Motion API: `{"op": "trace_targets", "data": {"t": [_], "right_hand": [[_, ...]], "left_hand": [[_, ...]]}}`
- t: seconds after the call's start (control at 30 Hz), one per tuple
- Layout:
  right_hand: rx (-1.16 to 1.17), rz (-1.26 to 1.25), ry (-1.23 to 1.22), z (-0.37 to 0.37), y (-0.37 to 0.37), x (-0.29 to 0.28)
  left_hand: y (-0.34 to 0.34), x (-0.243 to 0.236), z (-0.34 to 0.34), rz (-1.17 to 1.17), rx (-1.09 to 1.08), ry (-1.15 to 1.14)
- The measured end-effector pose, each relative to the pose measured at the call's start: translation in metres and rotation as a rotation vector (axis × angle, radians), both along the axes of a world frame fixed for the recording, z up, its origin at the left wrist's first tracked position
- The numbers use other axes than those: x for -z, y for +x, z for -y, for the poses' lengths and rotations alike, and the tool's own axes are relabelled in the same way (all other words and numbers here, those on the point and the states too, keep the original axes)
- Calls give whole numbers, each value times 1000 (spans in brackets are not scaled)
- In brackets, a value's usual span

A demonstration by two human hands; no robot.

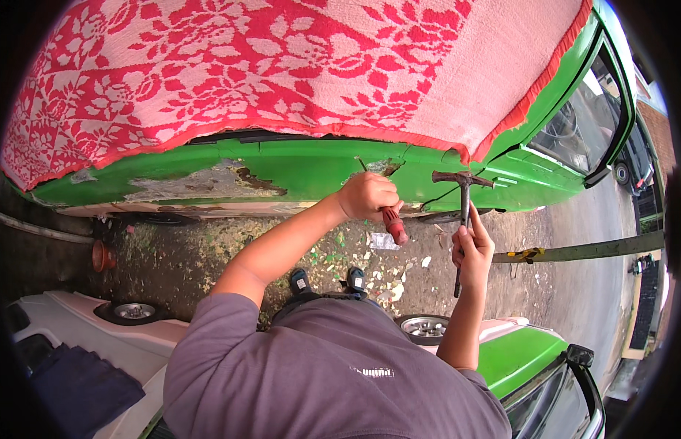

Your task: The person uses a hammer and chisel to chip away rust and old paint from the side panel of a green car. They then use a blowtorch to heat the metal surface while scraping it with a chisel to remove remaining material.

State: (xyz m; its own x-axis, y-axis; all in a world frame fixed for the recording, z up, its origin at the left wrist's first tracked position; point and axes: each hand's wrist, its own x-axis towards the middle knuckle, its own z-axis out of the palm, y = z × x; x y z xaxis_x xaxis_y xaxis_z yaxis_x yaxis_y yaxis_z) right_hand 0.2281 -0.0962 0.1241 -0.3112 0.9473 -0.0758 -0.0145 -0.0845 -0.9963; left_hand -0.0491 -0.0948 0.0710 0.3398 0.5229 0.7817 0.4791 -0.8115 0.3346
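Note:
My left hand (368,196) is closed around a red-handled screwdriver (394,225). Its thin shaft points away from me toward the green car body (311,170), by a small chipped patch; I cannot tell whether the tip touches the metal. To the right, my right hand (473,252) grips a hammer (465,192) by its slim handle, with the thumb lying along it. The hammer's head is up, a little apart from the screwdriver and close to the car side in view. Farther left on the body, a larger patch (201,183) shows bare grey and rusty metal under flaked paint.
A red and pink floral blanket (282,73) covers the car's upper part. Paint flakes (388,289) litter the ground around my feet. Behind me stands another car (512,358), green and pale pink. A green pole (596,249) is at right, a terracotta pot (101,256) at left.

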Motion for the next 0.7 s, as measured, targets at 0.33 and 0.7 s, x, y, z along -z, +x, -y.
{"op": "trace_targets", "data": {"t": [0.33, 0.7], "right_hand": [[35, -18, -70, -7, 34, 13], [-70, 12, -93, -25, 42, 17]], "left_hand": [[6, 11, -10, 89, -133, 21], [5, 19, -3, 38, -158, 29]]}}
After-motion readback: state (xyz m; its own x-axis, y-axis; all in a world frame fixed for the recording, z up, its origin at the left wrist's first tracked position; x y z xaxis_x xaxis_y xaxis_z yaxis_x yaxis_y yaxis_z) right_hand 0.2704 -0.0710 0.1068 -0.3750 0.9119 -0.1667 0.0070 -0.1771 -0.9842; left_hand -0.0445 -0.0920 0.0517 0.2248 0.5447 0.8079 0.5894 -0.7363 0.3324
